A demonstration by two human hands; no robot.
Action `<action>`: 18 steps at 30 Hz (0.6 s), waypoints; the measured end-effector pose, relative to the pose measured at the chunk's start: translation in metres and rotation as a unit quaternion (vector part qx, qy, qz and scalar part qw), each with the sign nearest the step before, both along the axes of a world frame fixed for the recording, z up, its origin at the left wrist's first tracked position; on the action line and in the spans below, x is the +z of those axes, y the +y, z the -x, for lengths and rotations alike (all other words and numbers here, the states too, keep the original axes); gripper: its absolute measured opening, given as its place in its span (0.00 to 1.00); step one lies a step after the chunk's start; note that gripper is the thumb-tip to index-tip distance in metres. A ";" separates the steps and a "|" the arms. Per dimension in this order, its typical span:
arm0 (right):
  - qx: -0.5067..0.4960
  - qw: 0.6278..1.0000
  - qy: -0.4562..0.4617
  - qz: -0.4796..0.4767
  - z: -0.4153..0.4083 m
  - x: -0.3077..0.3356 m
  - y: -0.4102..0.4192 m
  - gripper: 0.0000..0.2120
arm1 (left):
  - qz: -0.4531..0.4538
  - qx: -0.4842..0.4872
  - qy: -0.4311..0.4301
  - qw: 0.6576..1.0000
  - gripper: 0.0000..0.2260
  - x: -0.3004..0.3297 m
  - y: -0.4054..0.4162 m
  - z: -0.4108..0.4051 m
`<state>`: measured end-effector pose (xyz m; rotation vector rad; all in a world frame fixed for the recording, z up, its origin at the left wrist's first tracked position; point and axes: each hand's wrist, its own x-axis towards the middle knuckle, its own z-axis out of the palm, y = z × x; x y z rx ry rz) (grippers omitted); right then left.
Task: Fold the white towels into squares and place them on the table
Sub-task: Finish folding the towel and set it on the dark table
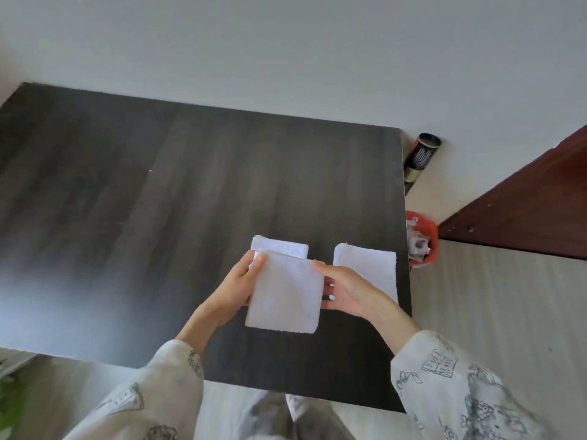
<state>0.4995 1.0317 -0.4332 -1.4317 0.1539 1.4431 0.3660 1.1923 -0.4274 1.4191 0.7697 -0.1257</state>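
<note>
A folded towel [282,296] is gripped at both side edges by the left hand [236,287] and right hand [346,290], long axis pointing away; another towel [279,247] is half hidden behind it on the table [158,201].

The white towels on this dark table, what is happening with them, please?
A person holds a folded white towel with both hands, the left hand on its left edge and the right hand on its right edge, above the dark table. Two more folded towels lie there: one behind it, one to the right.
</note>
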 end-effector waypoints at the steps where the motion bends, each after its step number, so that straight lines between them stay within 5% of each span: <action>1: -0.005 1.000 -0.011 0.011 -0.001 -0.007 0.006 0.10 | -0.002 0.001 0.010 1.000 0.12 -0.006 0.007 -0.003; 18: 0.032 0.926 -0.303 0.224 -0.009 -0.065 0.076 0.12 | -0.088 -0.139 0.150 0.975 0.11 -0.069 0.084 -0.049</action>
